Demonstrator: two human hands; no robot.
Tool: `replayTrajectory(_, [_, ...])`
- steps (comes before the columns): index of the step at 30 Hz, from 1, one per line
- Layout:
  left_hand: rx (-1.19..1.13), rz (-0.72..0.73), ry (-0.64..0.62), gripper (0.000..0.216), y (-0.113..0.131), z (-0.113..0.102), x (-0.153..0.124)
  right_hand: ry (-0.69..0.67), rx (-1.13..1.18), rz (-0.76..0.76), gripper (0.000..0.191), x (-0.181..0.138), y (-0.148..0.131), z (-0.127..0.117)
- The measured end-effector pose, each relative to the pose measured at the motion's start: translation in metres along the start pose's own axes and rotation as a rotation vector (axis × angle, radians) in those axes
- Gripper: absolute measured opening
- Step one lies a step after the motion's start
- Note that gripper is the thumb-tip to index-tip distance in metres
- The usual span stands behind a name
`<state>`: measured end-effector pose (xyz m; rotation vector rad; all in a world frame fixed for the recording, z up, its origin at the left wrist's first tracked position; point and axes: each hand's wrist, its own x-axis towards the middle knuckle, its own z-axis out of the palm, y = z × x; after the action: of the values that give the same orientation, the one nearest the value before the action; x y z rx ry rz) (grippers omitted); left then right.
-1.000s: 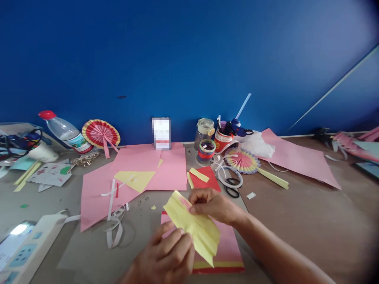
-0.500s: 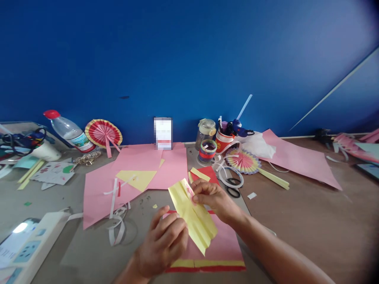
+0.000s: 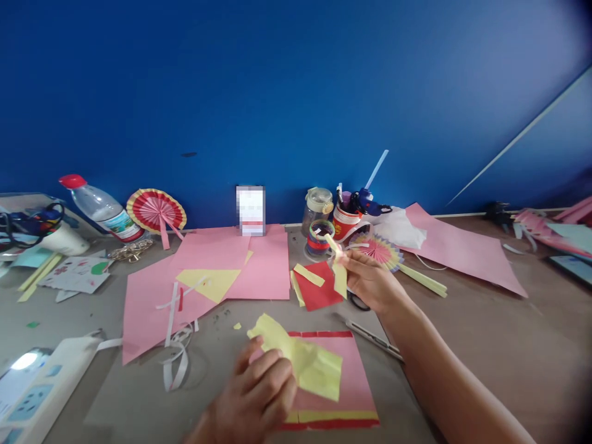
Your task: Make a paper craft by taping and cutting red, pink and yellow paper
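Note:
My left hand (image 3: pixel 263 382), fingers curled in, holds a creased piece of yellow paper (image 3: pixel 319 370) at its left end. That piece hangs over a pink sheet (image 3: pixel 358 382) edged with red and yellow bands. Up and to the right, my right hand (image 3: pixel 370 277) pinches a narrow strip of yellow paper (image 3: pixel 340 280) between thumb and fingers. Beneath and left of this strip lies a red paper square (image 3: pixel 317 293) with a yellow paper strip (image 3: pixel 309 275) on it. A utility knife (image 3: pixel 374 339) lies on the table below my right wrist.
Large pink sheets (image 3: pixel 268 271) with a yellow triangle (image 3: pixel 217 280) cover the middle back. Behind my right hand stand a small tape-wrapped pot (image 3: pixel 320 243), a jar (image 3: pixel 318 206) and a red cup of tools (image 3: pixel 345 223). A power strip (image 3: pixel 50 388) lies at left, a paper fan (image 3: pixel 157 213) behind.
My right hand has moved up and away from the large yellow paper, now with a narrow yellow strip. The large piece has dropped flatter in my left hand. The knife has come into sight.

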<state>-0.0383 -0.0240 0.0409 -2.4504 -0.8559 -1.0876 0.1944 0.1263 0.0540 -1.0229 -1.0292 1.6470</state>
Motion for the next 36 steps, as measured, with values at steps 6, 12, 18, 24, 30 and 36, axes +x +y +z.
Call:
replayTrajectory(6, [0.039,-0.071,0.074,0.017,-0.008,0.001,-0.004,-0.185,-0.075,0.207,0.032,-0.011,-0.001,0.011])
replayTrajectory(12, [-0.539,-1.026,0.335,0.007,-0.009,0.007,-0.008,-0.167,-0.244,0.169,0.034,-0.008,0.019,0.02])
replayTrajectory(18, [-1.139,-1.698,0.531,0.04,-0.021,0.008,0.01,0.123,-0.621,-0.147,0.03,-0.002,0.032,0.024])
replayTrajectory(24, [-1.249,-1.752,0.525,0.04,-0.025,0.012,0.01,0.27,-0.875,-0.496,0.042,0.007,0.041,0.014])
replayTrajectory(30, [-1.202,-1.698,0.53,0.036,-0.021,0.016,0.009,-0.194,-0.36,-0.045,0.05,-0.016,0.024,0.032])
replayTrajectory(36, [-1.116,-1.61,0.413,0.027,-0.018,0.024,-0.009,-0.448,-0.189,0.147,0.02,-0.048,0.039,0.076])
